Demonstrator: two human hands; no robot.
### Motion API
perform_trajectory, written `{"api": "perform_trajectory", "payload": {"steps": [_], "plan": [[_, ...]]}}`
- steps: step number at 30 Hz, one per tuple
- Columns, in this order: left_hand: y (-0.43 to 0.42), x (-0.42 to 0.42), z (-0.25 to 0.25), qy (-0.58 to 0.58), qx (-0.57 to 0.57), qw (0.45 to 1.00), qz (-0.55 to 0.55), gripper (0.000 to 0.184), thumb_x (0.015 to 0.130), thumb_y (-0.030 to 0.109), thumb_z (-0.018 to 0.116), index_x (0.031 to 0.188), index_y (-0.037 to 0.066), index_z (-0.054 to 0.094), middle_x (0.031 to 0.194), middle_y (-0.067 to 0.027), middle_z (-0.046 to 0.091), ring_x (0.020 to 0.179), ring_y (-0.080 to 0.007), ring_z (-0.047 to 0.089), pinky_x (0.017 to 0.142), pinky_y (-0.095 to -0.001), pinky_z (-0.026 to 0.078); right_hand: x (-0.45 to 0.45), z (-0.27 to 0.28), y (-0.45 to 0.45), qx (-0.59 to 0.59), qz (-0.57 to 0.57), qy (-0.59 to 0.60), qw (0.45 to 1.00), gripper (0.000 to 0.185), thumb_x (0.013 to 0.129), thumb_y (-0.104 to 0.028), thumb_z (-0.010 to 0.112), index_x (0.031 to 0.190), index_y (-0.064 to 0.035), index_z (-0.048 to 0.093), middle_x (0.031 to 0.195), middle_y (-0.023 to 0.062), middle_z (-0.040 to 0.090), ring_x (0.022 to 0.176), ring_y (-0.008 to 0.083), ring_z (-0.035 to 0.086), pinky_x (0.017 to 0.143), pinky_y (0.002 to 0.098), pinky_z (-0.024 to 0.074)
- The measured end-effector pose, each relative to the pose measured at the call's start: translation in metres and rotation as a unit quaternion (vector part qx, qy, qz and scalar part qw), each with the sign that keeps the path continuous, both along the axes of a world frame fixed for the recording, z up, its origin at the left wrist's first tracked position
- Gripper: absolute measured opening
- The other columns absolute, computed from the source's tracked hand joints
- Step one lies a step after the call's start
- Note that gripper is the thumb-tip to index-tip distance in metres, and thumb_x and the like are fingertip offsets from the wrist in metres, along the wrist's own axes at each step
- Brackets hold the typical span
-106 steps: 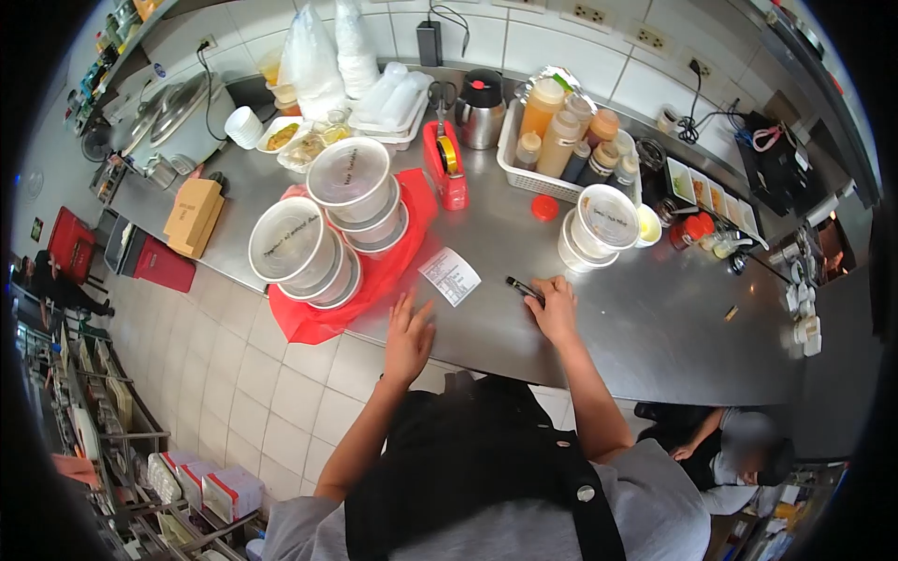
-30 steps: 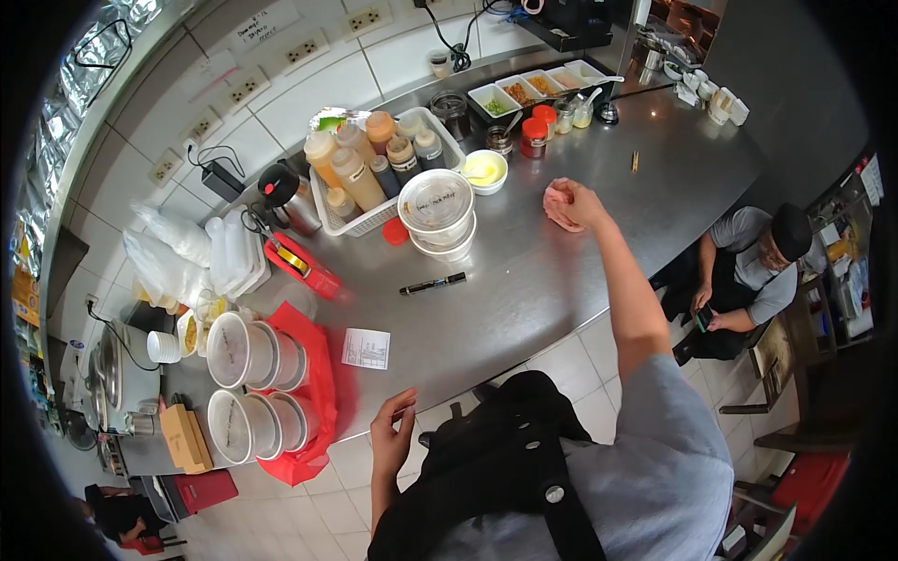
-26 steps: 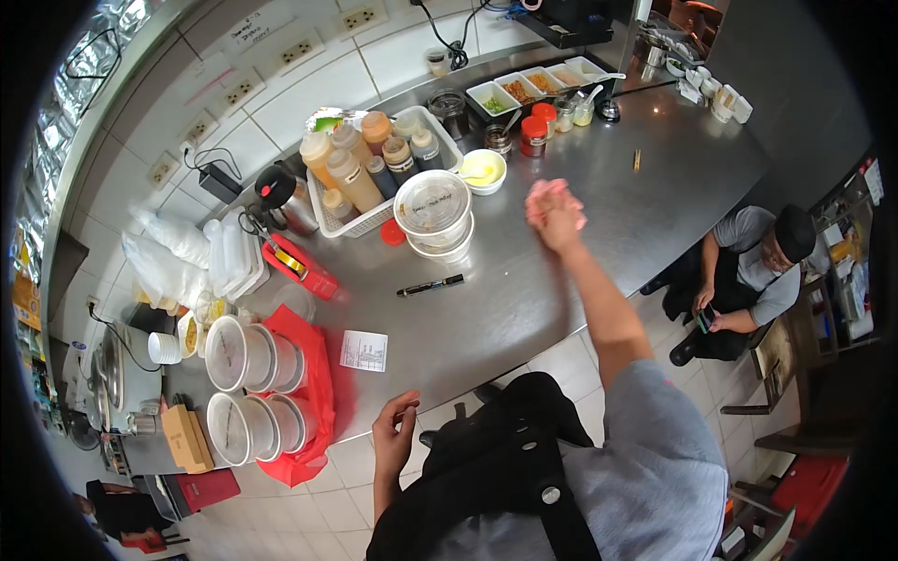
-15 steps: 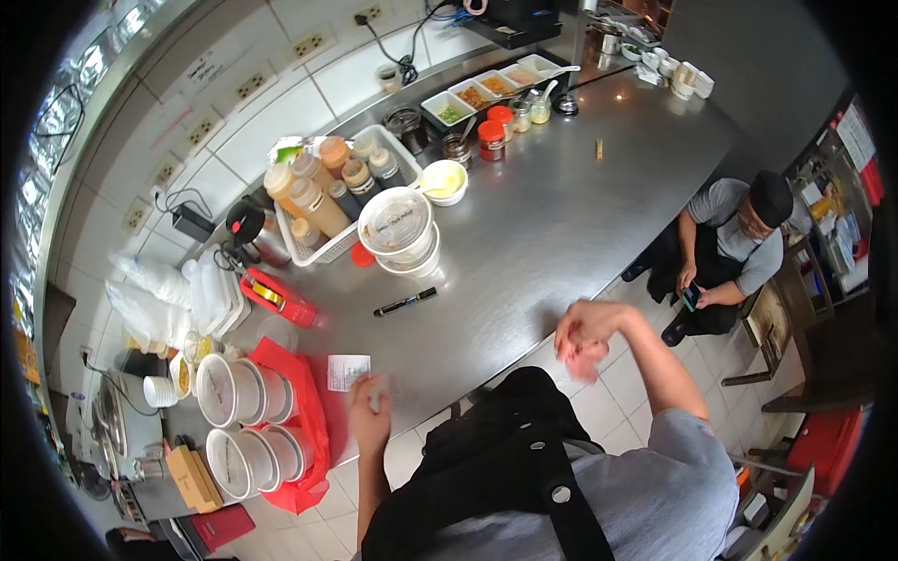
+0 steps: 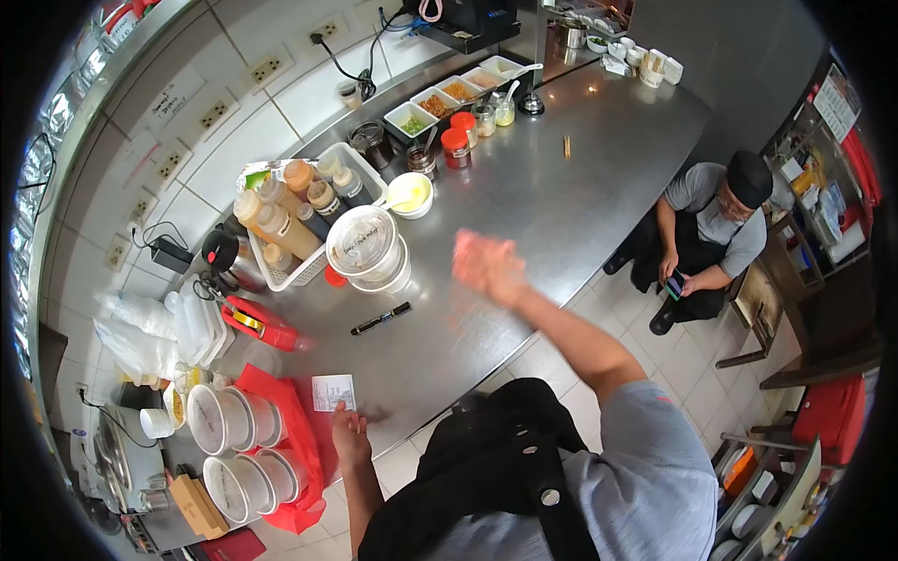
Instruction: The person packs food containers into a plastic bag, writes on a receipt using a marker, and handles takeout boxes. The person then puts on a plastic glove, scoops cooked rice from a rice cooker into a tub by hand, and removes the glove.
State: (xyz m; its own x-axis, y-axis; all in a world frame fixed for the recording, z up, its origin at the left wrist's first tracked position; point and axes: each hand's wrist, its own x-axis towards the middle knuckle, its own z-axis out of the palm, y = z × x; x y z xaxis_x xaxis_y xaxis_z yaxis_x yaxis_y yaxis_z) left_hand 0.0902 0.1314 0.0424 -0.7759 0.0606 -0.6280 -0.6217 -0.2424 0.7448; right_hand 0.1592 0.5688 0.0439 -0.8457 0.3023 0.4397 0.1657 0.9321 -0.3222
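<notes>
At the front edge of the steel counter, my left hand (image 5: pixel 350 438) has its fingers apart, the tips at the lower edge of a small printed paper slip (image 5: pixel 333 391). It holds nothing that I can see. My right hand (image 5: pixel 490 268) is over the middle of the counter, its fingers smeared by motion. A black marker (image 5: pixel 381 319) lies between the two hands. Left of the right hand stand stacked white lidded tubs (image 5: pixel 364 241). Beside my left hand, a red plastic bag (image 5: pixel 293 439) is folded down around two rows of lidded white containers (image 5: pixel 217 421).
Sauce bottles fill a white basket (image 5: pixel 309 266) by the wall. A white bowl (image 5: pixel 412 194), red-lidded jars (image 5: pixel 456 148) and a topping tray (image 5: pixel 409 119) line the back. A clothespin (image 5: pixel 567 147) lies on the counter (image 5: pixel 524 201). A seated person (image 5: pixel 716 220) holds a phone at the right.
My right hand has swung left from beyond the counter edge to above the counter. My left hand has come down to the slip's edge. The whole view has shifted slightly.
</notes>
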Motion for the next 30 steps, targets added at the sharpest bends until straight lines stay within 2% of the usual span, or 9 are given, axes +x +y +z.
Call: {"api": "perform_trajectory", "payload": {"steps": [8,11,13,14,16,18,23,26,30], "plan": [[-0.006,-0.022,-0.025,0.094,-0.069,0.993,-0.001,0.043,0.08,0.013,0.053,0.123,0.019,0.056,0.1,0.005,0.053,0.084,-0.0102,0.048,0.081,-0.0291,0.038,0.101,-0.037,0.19,0.013,-0.439,-0.212,0.873,0.051,0.098,-0.05,0.033,0.146,-0.0317,0.035,0.15,0.0131,0.031,0.132,0.0382,0.035,0.107,0.0514,0.0293],[0.016,-0.021,0.012,0.06,-0.058,0.995,0.057,0.042,0.078,0.008,0.052,0.12,0.013,0.06,0.098,0.0044,0.059,0.083,-0.0053,0.051,0.077,-0.0266,0.037,0.126,-0.053,0.122,0.134,-0.408,-0.065,0.901,0.048,0.097,-0.038,0.046,0.141,-0.0188,0.043,0.137,0.0167,0.045,0.122,0.0393,0.044,0.099,0.0504,0.0356],[0.005,-0.031,-0.002,0.038,-0.032,0.997,0.053,0.043,0.078,0.008,0.052,0.12,0.012,0.06,0.104,0.0028,0.061,0.089,-0.0068,0.053,0.081,-0.0275,0.038,0.11,-0.019,0.019,-0.139,-0.369,-0.144,0.908,0.057,0.093,-0.032,0.052,0.141,-0.0035,0.037,0.131,0.025,0.047,0.111,0.0401,0.051,0.09,0.049,0.0421],[0.001,-0.038,-0.011,0.02,-0.005,0.999,0.041,0.044,0.078,0.008,0.052,0.121,0.011,0.06,0.109,0.0012,0.062,0.094,-0.0082,0.056,0.084,-0.0284,0.038,0.116,-0.095,-0.01,0.167,-0.192,0.068,0.965,0.05,0.089,-0.025,0.056,0.13,0.0028,0.046,0.117,0.0257,0.055,0.097,0.0383,0.058,0.081,0.0464,0.0466],[-0.003,-0.044,-0.026,0.021,0.018,0.999,0.033,0.043,0.079,0.009,0.052,0.121,0.01,0.061,0.114,0.0003,0.062,0.102,-0.0109,0.057,0.091,-0.0298,0.037,0.093,-0.029,-0.117,-0.218,0.119,0.046,0.968,0.022,0.083,-0.015,0.056,0.099,-0.0038,0.066,0.098,0.0124,0.067,0.092,0.0242,0.063,0.08,0.0378,0.0488],[-0.005,-0.047,-0.031,0.043,0.028,0.998,0.035,0.043,0.081,0.008,0.051,0.123,0.007,0.06,0.114,-0.0026,0.063,0.103,-0.0132,0.058,0.09,-0.0299,0.04,0.082,0.018,-0.172,-0.173,0.391,0.003,0.904,0.016,0.08,-0.009,0.057,0.088,-0.0109,0.071,0.098,0.0071,0.068,0.094,0.0218,0.063,0.08,0.0362,0.0505],[-0.011,0.007,0.018,0.237,-0.073,0.968,0.045,0.03,0.085,-0.001,0.056,0.114,-0.001,0.064,0.109,-0.0083,0.062,0.093,-0.0158,0.059,0.081,-0.0267,0.046,0.038,0.036,-0.137,-0.364,0.208,0.008,0.908,0.025,0.084,-0.019,0.06,0.105,-0.0106,0.069,0.11,0.0095,0.065,0.104,0.0261,0.06,0.084,0.0399,0.0482],[-0.034,0.045,0.039,0.307,-0.201,0.929,0.043,0.029,0.084,-0.004,0.056,0.112,0.0,0.065,0.102,-0.0046,0.06,0.081,-0.0107,0.054,0.072,-0.0235,0.044,0.057,-0.004,-0.09,0.071,-0.102,-0.112,0.986,0.054,0.082,-0.023,0.061,0.132,-0.0067,0.05,0.127,0.0176,0.053,0.105,0.0339,0.057,0.08,0.042,0.0492],[-0.053,0.092,0.063,0.271,-0.227,0.93,0.104,0.033,0.081,-0.011,0.055,0.11,0.001,0.065,0.099,-0.002,0.053,0.071,-0.0083,0.044,0.064,-0.0228,0.04,0.036,0.002,-0.178,0.055,0.069,-0.146,0.985,0.056,0.082,-0.024,0.06,0.133,-0.0036,0.045,0.129,0.0232,0.046,0.105,0.0358,0.055,0.081,0.0443,0.0478]]}}
